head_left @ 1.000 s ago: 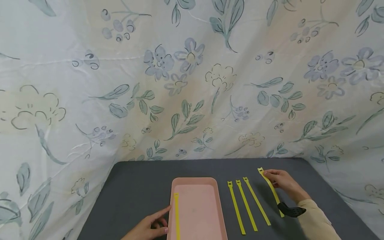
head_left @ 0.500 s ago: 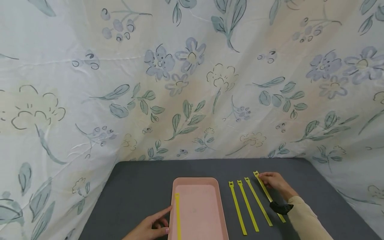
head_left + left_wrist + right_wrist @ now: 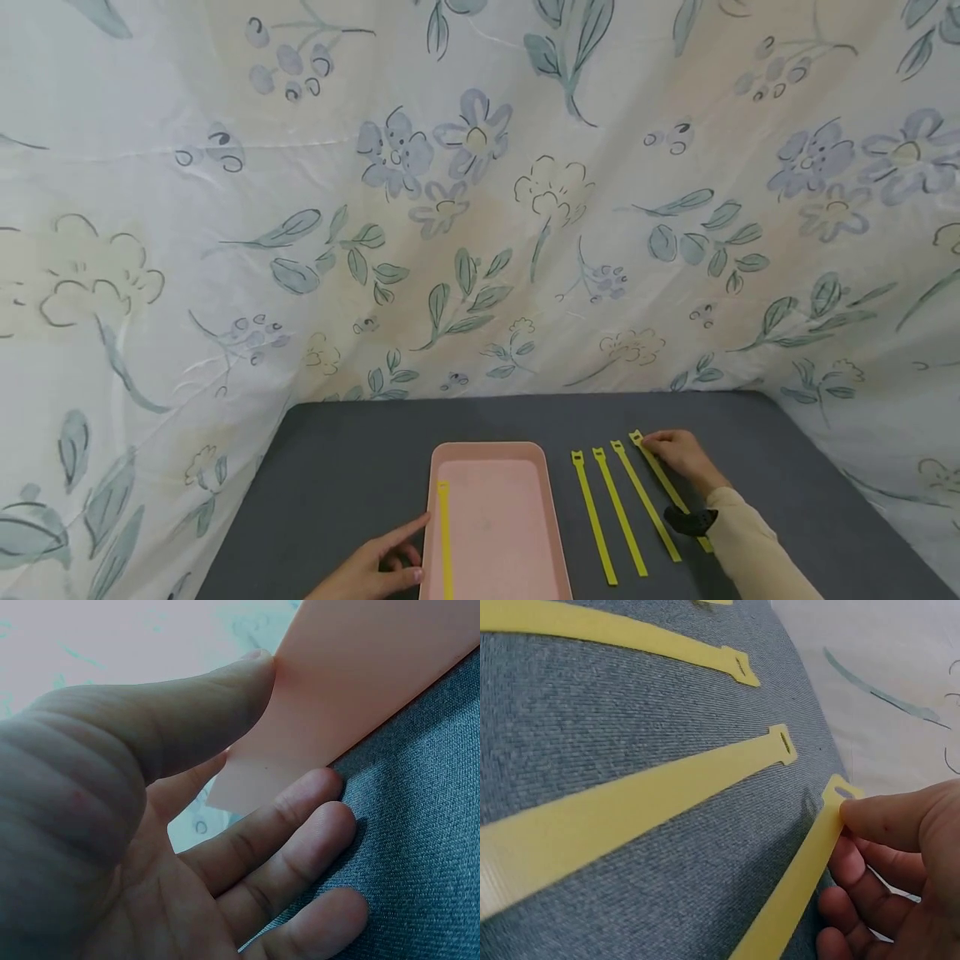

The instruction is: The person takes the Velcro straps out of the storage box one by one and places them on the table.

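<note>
With thumb and forefinger, my right hand (image 3: 686, 457) pinches a flat yellow cable tie (image 3: 667, 483) near its slotted head. In the right wrist view the thumb presses on that tie (image 3: 795, 885) just below the slot, the other fingers curled beneath. The wristband crosses in front of its lower part in the head view. My left hand (image 3: 378, 562) touches the left side of a pink tray (image 3: 510, 533) with a straight forefinger and the thumb. In the left wrist view, its remaining fingers lie loosely bent by the tray wall (image 3: 360, 682). One yellow tie (image 3: 446, 533) lies lengthwise inside the tray.
Three more yellow ties, a left one (image 3: 594, 517), a middle one (image 3: 620, 512) and a right one (image 3: 647, 500), lie side by side between the tray and my right hand. The dark grey table (image 3: 337, 467) ends at a floral curtain (image 3: 480, 317).
My right hand has moved left and slightly down with the pinched cable tie, bringing it beside the other ties on the table. The left hand has stayed at the tray.
</note>
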{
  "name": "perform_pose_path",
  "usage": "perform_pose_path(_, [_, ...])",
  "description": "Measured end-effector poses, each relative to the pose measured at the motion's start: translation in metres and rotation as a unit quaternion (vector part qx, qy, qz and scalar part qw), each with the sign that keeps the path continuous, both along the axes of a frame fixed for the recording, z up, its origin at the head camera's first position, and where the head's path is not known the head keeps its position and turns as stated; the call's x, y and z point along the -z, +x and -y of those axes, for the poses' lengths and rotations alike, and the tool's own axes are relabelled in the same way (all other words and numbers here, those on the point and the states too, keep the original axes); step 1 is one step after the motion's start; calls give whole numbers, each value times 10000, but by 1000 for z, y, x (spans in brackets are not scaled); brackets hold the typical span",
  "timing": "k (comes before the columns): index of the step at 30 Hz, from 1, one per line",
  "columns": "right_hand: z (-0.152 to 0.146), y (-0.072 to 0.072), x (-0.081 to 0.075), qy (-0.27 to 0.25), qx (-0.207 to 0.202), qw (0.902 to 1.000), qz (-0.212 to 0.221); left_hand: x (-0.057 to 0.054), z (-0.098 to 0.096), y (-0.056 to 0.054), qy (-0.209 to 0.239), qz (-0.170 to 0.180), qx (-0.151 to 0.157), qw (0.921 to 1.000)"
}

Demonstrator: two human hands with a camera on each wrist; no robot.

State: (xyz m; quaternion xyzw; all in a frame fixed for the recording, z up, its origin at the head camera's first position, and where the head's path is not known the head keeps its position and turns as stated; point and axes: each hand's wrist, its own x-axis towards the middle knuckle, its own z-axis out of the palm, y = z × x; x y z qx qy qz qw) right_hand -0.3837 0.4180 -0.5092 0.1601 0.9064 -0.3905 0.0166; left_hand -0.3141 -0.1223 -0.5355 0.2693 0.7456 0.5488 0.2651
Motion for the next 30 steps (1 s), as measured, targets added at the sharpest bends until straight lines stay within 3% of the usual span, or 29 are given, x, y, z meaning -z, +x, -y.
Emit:
perform_pose_path(13, [4, -1, 2, 321, 46, 9994, -86, 0, 0, -2, 141, -22, 87, 9999])
perform_pose_path(30, [8, 0, 0, 314, 66, 9994, -93, -2, 0, -2, 46, -54, 48, 10000])
